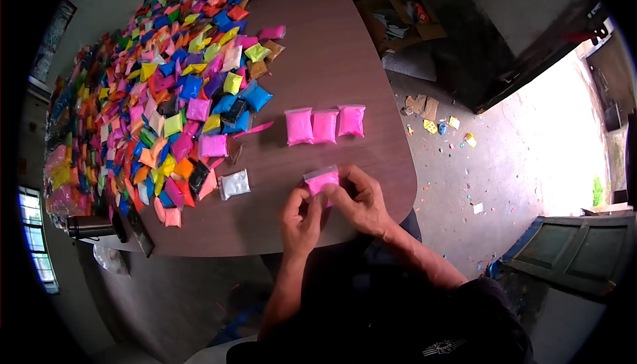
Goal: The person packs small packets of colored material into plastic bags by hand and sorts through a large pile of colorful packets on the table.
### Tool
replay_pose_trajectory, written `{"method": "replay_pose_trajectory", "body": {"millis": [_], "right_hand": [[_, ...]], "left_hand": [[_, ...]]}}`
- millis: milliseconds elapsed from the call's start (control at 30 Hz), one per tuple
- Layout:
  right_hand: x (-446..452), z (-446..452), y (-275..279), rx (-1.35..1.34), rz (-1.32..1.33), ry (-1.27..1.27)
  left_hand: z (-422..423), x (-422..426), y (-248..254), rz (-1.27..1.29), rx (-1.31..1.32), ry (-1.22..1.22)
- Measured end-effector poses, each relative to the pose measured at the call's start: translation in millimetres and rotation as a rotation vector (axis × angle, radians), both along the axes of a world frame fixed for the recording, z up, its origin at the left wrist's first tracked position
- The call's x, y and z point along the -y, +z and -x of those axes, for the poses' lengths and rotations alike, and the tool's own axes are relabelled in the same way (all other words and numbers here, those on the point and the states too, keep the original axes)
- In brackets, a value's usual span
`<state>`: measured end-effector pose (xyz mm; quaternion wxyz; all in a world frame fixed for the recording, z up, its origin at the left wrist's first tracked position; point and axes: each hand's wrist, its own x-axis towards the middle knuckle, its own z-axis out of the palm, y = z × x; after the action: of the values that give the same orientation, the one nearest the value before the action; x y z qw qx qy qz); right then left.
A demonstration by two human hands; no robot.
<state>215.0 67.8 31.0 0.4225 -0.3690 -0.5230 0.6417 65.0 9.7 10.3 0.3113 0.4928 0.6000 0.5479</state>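
A small clear bag of pink material (322,180) is held near the table's front edge. My left hand (301,221) grips its lower left side, and my right hand (361,203) pinches it from the right, thumbs close together over its front. Beyond my hands, three similar pink packets lie in a row: a left one (299,126), a middle one (324,126) and a right one (352,121). A white packet (235,184) rests to the left of my hands.
A large heap of colourful packets (174,124) covers the left of the brown table (312,46). A dark cylindrical object (93,227) is at the front left corner. An open cardboard box (424,29) and scattered scraps are beyond the right edge.
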Motion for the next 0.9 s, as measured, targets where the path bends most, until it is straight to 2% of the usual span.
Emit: {"method": "replay_pose_trajectory", "body": {"millis": [133, 200, 500, 567, 633, 700, 833, 900], "right_hand": [[0.0, -0.7, -7.1, -0.065, 0.005, -0.007], [0.9, 0.7, -10.6, -0.050, -0.031, -0.006], [1.1, -1.2, -2.2, 0.048, -0.052, 0.007], [1.0, -0.7, -3.9, 0.066, -0.068, 0.001], [2.0, 0.7, -8.9, -0.025, -0.054, -0.026], [1.2, -1.0, -10.7, 0.008, -0.097, -0.022], [-0.1, -1.3, -9.2, 0.069, -0.182, -0.014], [1.4, -1.1, -2.9, 0.095, -0.144, -0.005]], "left_hand": [[-5.9, -2.1, 16.5, 0.011, 0.027, -0.023], [-9.0, -2.4, 20.4, 0.077, 0.323, 0.018], [-3.9, -2.1, -1.1, -0.018, 0.161, 0.042], [-3.3, -1.6, 0.6, 0.003, 0.165, 0.031], [-3.2, -0.7, 6.6, 0.023, 0.168, 0.022], [-4.4, -1.3, 15.4, 0.080, 0.275, 0.010], [-3.5, -3.2, 5.6, 0.011, 0.259, 0.002], [-0.2, -0.8, 3.4, 0.021, 0.190, -0.012]]}}
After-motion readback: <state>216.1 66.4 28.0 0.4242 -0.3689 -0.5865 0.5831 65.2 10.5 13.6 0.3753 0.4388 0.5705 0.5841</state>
